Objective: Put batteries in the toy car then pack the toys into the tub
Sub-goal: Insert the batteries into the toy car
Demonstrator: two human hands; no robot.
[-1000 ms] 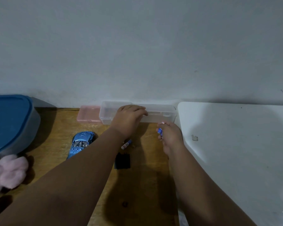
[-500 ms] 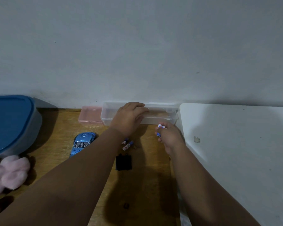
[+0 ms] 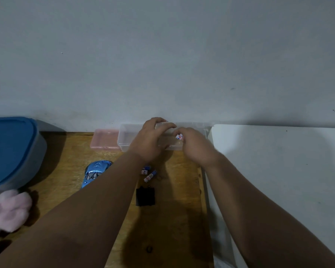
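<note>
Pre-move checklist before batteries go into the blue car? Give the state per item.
1. Battery in right hand: ok, one battery is pinched at its fingertips.
2. Loose batteries in reach: ok, two lie on the wooden table near the left wrist.
3. Left hand free: not ok, it grips the clear box.
4. Toy car compartment open: cannot tell, the left forearm hides part of the car; a black cover lies apart from it.
5. Tub open for packing: not ok, its blue lid is on.
</note>
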